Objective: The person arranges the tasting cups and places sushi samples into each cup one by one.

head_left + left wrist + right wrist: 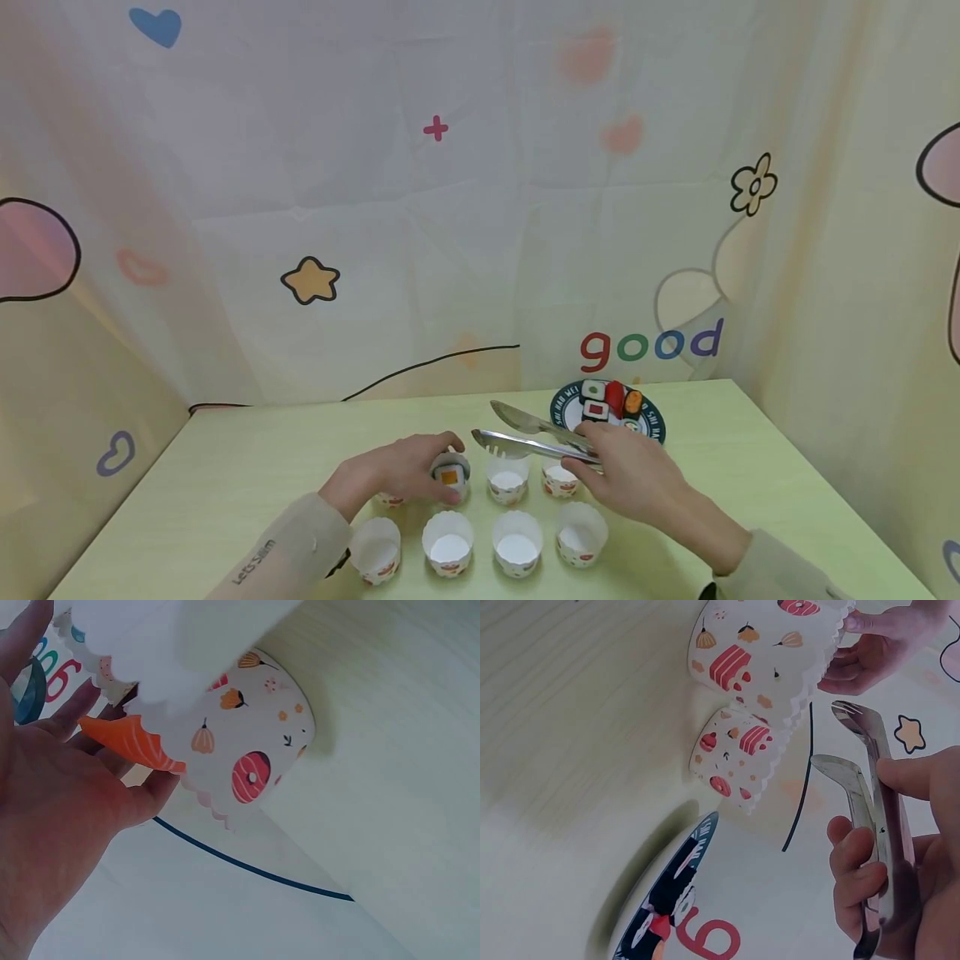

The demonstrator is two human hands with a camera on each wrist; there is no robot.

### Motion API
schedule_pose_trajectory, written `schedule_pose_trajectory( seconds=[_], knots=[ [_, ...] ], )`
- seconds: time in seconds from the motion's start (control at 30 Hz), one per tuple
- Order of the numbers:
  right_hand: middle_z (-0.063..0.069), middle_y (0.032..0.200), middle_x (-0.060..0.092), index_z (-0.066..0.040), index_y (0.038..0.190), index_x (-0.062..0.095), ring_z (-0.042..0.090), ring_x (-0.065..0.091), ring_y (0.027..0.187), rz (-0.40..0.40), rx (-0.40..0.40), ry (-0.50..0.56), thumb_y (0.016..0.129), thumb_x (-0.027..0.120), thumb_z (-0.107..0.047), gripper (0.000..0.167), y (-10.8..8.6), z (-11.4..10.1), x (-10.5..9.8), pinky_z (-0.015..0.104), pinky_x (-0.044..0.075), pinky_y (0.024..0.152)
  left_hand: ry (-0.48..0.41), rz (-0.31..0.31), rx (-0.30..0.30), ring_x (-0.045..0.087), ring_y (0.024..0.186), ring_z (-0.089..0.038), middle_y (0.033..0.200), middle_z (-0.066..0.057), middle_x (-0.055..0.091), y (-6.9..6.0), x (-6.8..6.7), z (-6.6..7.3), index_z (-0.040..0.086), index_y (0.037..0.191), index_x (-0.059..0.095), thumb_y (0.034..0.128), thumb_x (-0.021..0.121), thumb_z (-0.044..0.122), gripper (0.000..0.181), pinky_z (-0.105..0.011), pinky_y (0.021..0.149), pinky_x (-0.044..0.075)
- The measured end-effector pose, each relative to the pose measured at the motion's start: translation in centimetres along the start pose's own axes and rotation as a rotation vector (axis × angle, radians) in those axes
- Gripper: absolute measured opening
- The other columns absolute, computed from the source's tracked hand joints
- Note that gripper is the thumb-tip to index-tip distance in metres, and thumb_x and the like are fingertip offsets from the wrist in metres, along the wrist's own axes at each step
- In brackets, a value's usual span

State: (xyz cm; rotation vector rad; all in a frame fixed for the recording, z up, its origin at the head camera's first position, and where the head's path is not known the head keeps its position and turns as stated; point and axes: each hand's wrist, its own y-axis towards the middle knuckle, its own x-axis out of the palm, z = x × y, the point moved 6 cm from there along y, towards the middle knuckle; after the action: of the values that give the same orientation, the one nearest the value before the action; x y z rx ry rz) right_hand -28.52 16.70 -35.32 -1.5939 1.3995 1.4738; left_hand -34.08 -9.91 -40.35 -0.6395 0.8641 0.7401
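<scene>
The person's left hand (405, 472) curls around a white scalloped paper cup (464, 485), second from the left in the back row, its thumb at the near side and its forefinger arching over the far side. Inside that cup sits a black-and-white toy sushi roll with an orange square centre (450, 476). The right hand (637, 471) grips a pair of shiny silver metal tongs (525, 444), whose two ends — one toothed like a fork — stand apart above the back row, pointing left.

From the left wrist, an orange, white-striped piece (139, 742) pokes out past a cup's rim beside the left thumb; its hidden part cannot be told.

Two more white paper cups with coloured prints, a third (507, 490) and a fourth (560, 486), continue the back row, while the leftmost one (389, 501) is mostly covered by the left hand. Four similar cups (517, 568) form the front row on the pale yellow-green table (750, 450).

Behind the right hand lies a round, dark-rimmed plate with white lettering (657, 421). It bears a green-centred roll (594, 390), a red-centred roll (596, 409), a red piece (615, 398) and an orange piece (633, 404) — and another, partly hidden.
</scene>
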Motion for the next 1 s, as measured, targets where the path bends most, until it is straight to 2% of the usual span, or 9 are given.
schedule_pose_trajectory(
  seconds=[0.17, 0.23, 0.33, 0.5, 0.67, 0.83, 1.0],
  knots=[
    [-0.005, 0.082, 0.061, -0.009, 0.112, 0.069, 0.013, 0.051, 0.069, 0.012, 0.019, -0.034, 0.092, 0.078, -0.037, 0.035, -0.3, 1.0, -0.3, 0.031, 0.047, 0.059, 0.030, 0.000, 0.017, 0.059, 0.105, -0.021, 0.127, -0.002, 0.058, 0.3, -0.1, 0.6, 0.015, 0.142, 0.051, 0.0902, 0.080, 0.041, 0.065, -0.043, 0.087, 0.050],
    [-0.003, 0.087, 0.065, -0.008, 0.114, 0.069, 0.014, 0.052, 0.070, 0.017, 0.026, -0.046, 0.092, 0.078, -0.037, 0.037, -0.4, 1.4, -0.4, 0.031, 0.048, 0.060, 0.044, 0.003, 0.027, 0.055, 0.118, -0.022, 0.131, -0.002, 0.058, 0.4, -0.1, 1.0, 0.014, 0.141, 0.052, 0.0904, 0.080, 0.040, 0.064, -0.045, 0.097, 0.045],
    [0.000, 0.091, 0.067, -0.007, 0.114, 0.068, 0.014, 0.053, 0.071, 0.024, 0.033, -0.058, 0.092, 0.077, -0.037, 0.038, -0.6, 1.9, -0.5, 0.033, 0.049, 0.060, 0.066, 0.004, 0.043, 0.054, 0.124, -0.023, 0.133, -0.003, 0.059, 0.6, -0.2, 1.5, 0.012, 0.141, 0.053, 0.0912, 0.079, 0.039, 0.062, -0.051, 0.105, 0.040],
    [0.002, 0.093, 0.068, -0.004, 0.116, 0.067, 0.015, 0.055, 0.071, 0.051, 0.037, -0.059, 0.093, 0.076, -0.036, 0.041, -0.9, 2.7, -1.0, 0.036, 0.050, 0.060, 0.135, 0.017, 0.071, 0.056, 0.121, -0.022, 0.130, -0.004, 0.061, 0.9, -0.2, 2.3, 0.011, 0.140, 0.053, 0.0924, 0.078, 0.041, 0.061, -0.057, 0.103, 0.034],
    [0.004, 0.093, 0.068, -0.002, 0.114, 0.066, 0.018, 0.058, 0.073, 0.081, 0.038, -0.063, 0.093, 0.076, -0.032, 0.038, -1.3, 3.5, -1.3, 0.039, 0.051, 0.060, 0.153, 0.024, 0.081, 0.057, 0.120, -0.020, 0.129, -0.005, 0.062, 1.2, -0.1, 2.9, 0.010, 0.142, 0.053, 0.0924, 0.078, 0.041, 0.063, -0.055, 0.101, 0.035],
    [0.004, 0.086, 0.065, -0.002, 0.110, 0.065, 0.019, 0.055, 0.069, 0.071, 0.075, -0.061, 0.093, 0.076, -0.031, 0.035, -1.4, 4.6, -1.4, 0.038, 0.049, 0.056, 0.162, 0.026, 0.082, 0.057, 0.118, -0.019, 0.127, -0.003, 0.062, 1.7, 0.2, 3.3, 0.009, 0.143, 0.051, 0.0926, 0.077, 0.041, 0.065, -0.056, 0.101, 0.035],
    [0.013, 0.094, 0.069, 0.003, 0.114, 0.064, 0.026, 0.064, 0.075, 0.090, 0.088, -0.060, 0.093, 0.076, -0.028, 0.040, -1.5, 5.5, -1.8, 0.045, 0.054, 0.059, 0.173, 0.027, 0.074, 0.057, 0.119, -0.018, 0.128, -0.004, 0.063, 2.1, 0.5, 3.6, 0.009, 0.145, 0.050, 0.0918, 0.079, 0.040, 0.068, -0.055, 0.101, 0.035]
  ],
)
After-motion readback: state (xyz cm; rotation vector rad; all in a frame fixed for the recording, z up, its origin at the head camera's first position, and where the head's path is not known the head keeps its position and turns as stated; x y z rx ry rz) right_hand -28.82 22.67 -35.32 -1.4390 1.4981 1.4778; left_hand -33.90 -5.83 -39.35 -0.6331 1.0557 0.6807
